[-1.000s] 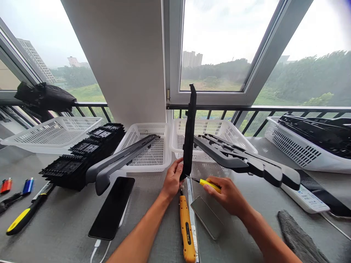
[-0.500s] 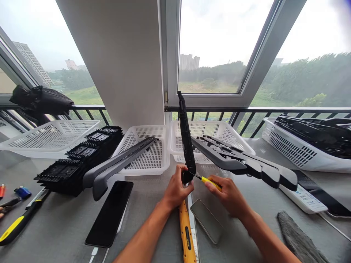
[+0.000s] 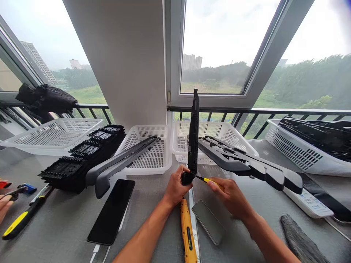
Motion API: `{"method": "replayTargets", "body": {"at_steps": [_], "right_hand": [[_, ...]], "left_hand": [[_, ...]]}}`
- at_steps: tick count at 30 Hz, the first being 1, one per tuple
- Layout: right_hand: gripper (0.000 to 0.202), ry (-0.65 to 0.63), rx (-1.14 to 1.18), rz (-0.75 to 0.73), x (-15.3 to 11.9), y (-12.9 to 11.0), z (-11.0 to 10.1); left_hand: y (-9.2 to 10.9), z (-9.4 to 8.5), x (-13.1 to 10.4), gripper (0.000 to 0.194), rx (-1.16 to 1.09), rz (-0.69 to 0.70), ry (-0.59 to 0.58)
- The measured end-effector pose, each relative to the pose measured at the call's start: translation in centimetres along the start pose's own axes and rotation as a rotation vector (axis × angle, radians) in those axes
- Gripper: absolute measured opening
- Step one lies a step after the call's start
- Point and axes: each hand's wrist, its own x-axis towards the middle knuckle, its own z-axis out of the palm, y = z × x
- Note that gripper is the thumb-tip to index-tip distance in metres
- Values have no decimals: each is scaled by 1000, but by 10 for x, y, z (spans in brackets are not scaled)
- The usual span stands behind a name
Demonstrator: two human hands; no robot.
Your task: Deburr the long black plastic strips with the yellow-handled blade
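Observation:
My left hand (image 3: 177,186) is closed round the lower end of a long black plastic strip (image 3: 193,135), which stands nearly upright above the table. My right hand (image 3: 229,193) grips a yellow-handled tool (image 3: 214,183) with a thin dark shaft. Its tip meets the strip's lower end close to my left fingers; the exact shape of the tip is too small to make out. Below my hands lie a yellow-orange power tool (image 3: 188,233) and a grey phone (image 3: 208,223).
White baskets (image 3: 167,160) line the railing, with grey-and-black bars (image 3: 225,160) leaning on two of them. Stacked black plastic parts (image 3: 65,170) and a black phone (image 3: 112,212) lie to the left. At the left edge another person's hand (image 3: 4,206) holds a tool. A grey cloth (image 3: 301,237) lies right.
The black strip has swung from a leftward lean to nearly upright, its top moving right. The yellow-handled tool stays at its lower end. The other person's hand shows more at the left edge.

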Motion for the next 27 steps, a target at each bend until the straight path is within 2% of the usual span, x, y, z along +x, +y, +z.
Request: {"method": "replayTargets", "body": {"at_steps": [10, 16, 20, 24, 27], "right_hand": [[62, -33, -33, -16, -1, 5, 7], [56, -44, -42, -11, -1, 7, 11], [54, -76, -42, -53, -1, 5, 7], [48, -53, -32, -72, 0, 1, 4], [46, -79, -34, -81, -1, -1, 6]], "left_hand": [[-4, 1, -1, 30, 123, -11, -30], [-3, -1, -1, 29, 113, -15, -23], [-3, 0, -1, 27, 138, -3, 7], [-3, 2, -2, 25, 123, 6, 16], [-5, 2, -3, 29, 119, 12, 20]]}}
